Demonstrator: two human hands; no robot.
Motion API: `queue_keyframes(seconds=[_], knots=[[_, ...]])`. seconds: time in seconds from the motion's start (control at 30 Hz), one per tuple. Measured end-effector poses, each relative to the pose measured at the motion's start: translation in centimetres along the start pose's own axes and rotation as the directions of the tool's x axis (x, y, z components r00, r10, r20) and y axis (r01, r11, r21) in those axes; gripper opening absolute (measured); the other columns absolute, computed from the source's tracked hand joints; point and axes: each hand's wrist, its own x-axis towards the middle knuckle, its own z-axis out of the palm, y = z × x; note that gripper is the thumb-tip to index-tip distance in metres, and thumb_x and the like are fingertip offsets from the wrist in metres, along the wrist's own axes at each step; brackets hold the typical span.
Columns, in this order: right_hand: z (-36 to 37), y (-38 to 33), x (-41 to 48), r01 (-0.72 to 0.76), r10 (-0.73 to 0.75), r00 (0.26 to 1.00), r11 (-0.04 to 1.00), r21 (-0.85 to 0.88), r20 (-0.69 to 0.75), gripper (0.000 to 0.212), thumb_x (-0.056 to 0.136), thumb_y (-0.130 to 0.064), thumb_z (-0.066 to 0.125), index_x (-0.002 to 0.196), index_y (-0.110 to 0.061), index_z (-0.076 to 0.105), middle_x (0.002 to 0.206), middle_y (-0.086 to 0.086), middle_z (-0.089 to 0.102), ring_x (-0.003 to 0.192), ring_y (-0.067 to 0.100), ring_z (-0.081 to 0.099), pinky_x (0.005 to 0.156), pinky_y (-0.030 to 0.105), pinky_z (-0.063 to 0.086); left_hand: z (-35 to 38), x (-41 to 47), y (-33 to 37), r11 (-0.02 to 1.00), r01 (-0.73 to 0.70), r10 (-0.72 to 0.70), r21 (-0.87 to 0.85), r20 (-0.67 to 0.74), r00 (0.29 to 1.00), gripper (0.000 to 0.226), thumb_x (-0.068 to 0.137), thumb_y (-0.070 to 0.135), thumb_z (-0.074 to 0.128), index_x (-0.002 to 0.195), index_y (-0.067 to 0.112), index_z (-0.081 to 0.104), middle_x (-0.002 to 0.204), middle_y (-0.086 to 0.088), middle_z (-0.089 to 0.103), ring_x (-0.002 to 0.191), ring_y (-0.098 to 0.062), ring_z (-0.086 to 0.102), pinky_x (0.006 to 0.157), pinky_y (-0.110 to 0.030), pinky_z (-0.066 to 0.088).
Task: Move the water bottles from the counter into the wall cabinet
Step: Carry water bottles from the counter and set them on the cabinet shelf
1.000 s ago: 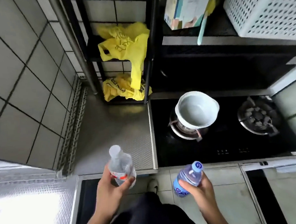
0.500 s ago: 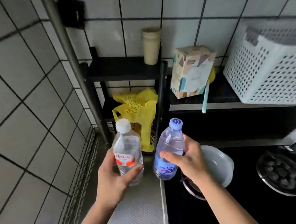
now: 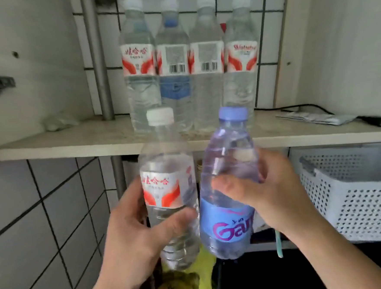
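Left hand [image 3: 132, 234]: wrapped round the red-label bottle [image 3: 165, 186].
Right hand [image 3: 272, 197]: gripping the blue-label bottle [image 3: 228, 220].
Where: side by side in the air, just below the cabinet shelf [image 3: 72, 145].
Axis: both near vertical, caps up.
Do it well: lift the bases over the shelf edge, land flat before the four bottles [image 3: 190, 60], no nudging.

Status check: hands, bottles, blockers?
Left hand grips red-label bottle; right hand grips blue-label bottle. Both upright, not yet on cabinet shelf. Four bottles stand mid-shelf, straight ahead.

Clear glossy plastic bottles [image 3: 169, 191], a matt dusty shelf board [image 3: 72, 145], glazed wall tiles [image 3: 32, 223], perforated plastic basket [image 3: 358, 200].
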Motion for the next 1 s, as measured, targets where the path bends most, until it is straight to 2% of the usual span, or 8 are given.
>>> queue_keyframes(seconds=[0.07,0.27,0.37,0.53,0.63,0.7,0.8,1.0], knots=[[0.2,-3.4,2.2,0.08,-0.08,0.997,0.997,0.003,0.0,0.021,0.066,-0.048,0.086,0.082,-0.035,0.085,0.077,-0.009,0.083,0.07,0.004,0.078,0.065,0.02,0.058,-0.6,2.4,3.2,0.997,-0.072,0.072,-0.029,0.004,0.997,0.062,0.061,0.048,0.097,0.115,0.026,0.078,0.106,-0.007,0.084,0.095,-0.028,0.082,0.078,-0.04,0.067],[1.7,-10.8,9.4,0.194,-0.214,0.963,0.972,-0.133,-0.161,0.031,0.069,-0.065,0.082,0.072,-0.034,0.084,0.068,-0.011,0.08,0.06,-0.001,0.075,0.055,0.012,0.052,-1.8,10.3,10.0,0.965,-0.261,0.262,0.019,-0.044,0.964,0.058,0.066,0.049,0.091,0.117,0.024,0.076,0.111,0.008,0.084,0.103,-0.015,0.08,0.084,-0.03,0.064],[3.1,-10.6,12.0,0.182,-0.229,0.952,0.956,-0.23,-0.202,0.033,0.074,-0.063,0.085,0.06,-0.034,0.078,0.061,-0.016,0.076,0.052,-0.003,0.072,0.046,0.011,0.048,-2.0,13.6,10.1,0.956,-0.274,0.283,0.108,-0.075,0.956,0.055,0.064,0.052,0.094,0.11,0.029,0.074,0.103,0.016,0.083,0.097,-0.004,0.078,0.083,-0.023,0.062],[5.6,-6.3,13.7,0.051,-0.192,0.939,0.898,-0.436,-0.286,0.047,0.074,-0.078,0.076,0.067,-0.032,0.072,0.062,-0.015,0.074,0.06,-0.006,0.071,0.054,0.022,0.053,-1.6,15.9,8.0,0.928,-0.271,0.316,0.257,-0.153,0.937,0.057,0.073,0.061,0.088,0.118,0.031,0.07,0.102,0.021,0.078,0.09,0.009,0.073,0.075,-0.012,0.055],[6.1,-5.0,13.4,0.085,-0.244,0.923,0.883,-0.461,-0.297,0.054,0.082,-0.077,0.068,0.115,-0.034,0.069,0.105,-0.015,0.076,0.089,-0.007,0.072,0.077,0.031,0.062,-1.9,15.7,7.3,0.904,-0.262,0.321,0.338,-0.128,0.938,0.06,0.079,0.067,0.079,0.128,0.034,0.068,0.117,0.015,0.077,0.105,0.001,0.072,0.091,-0.031,0.061],[5.9,-4.2,12.3,0.134,-0.279,0.923,0.878,-0.46,-0.264,0.078,0.088,-0.068,0.07,0.153,-0.033,0.043,0.143,-0.009,0.059,0.114,-0.006,0.065,0.09,0.029,0.064,-2.7,14.9,6.7,0.877,-0.289,0.333,0.384,-0.053,0.941,0.062,0.088,0.056,0.081,0.143,0.036,0.059,0.13,0.014,0.071,0.113,-0.001,0.07,0.092,-0.031,0.06],[5.5,-2.4,9.7,0.243,-0.388,0.902,0.818,-0.521,-0.189,0.081,0.088,-0.045,0.082,0.153,-0.04,0.035,0.144,-0.012,0.046,0.12,0.002,0.061,0.088,0.029,0.062,-4.3,13.0,5.4,0.878,-0.281,0.292,0.388,0.031,0.956,0.081,0.086,0.044,0.086,0.155,0.045,0.042,0.141,0.017,0.062,0.116,0.002,0.066,0.084,-0.023,0.056],[4.9,-0.8,9.3,0.257,-0.4,0.903,0.798,-0.545,-0.16,0.084,0.083,-0.039,0.089,0.148,-0.05,0.038,0.131,-0.017,0.045,0.111,0.006,0.062,0.079,0.023,0.057,-4.3,13.4,5.2,0.844,-0.266,0.292,0.466,0.018,0.956,0.091,0.078,0.039,0.093,0.149,0.053,0.037,0.128,0.024,0.06,0.105,0.003,0.065,0.074,-0.017,0.051]])
